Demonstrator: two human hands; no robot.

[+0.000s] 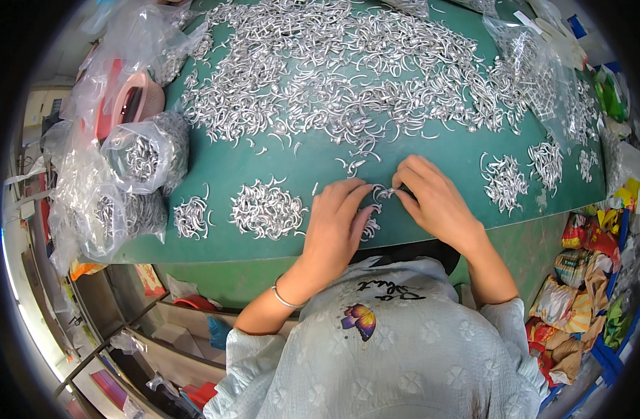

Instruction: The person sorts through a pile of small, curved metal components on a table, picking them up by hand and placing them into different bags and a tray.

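My left hand and my right hand meet near the table's front edge. Between their fingertips are small curved silver metal pieces. The right thumb and fingers pinch one end of a piece, while the left fingers curl round the other side; how many pieces they hold is too small to tell. Under the left hand, a few more pieces lie partly hidden. Left of that hand sits a compact heap of the same silver pieces, with a smaller heap beyond it.
A broad spread of loose silver pieces covers the green table's far half. Smaller heaps lie at the right. Clear plastic bags of pieces and a pink container crowd the left edge. Colourful packets fill a rack at the right.
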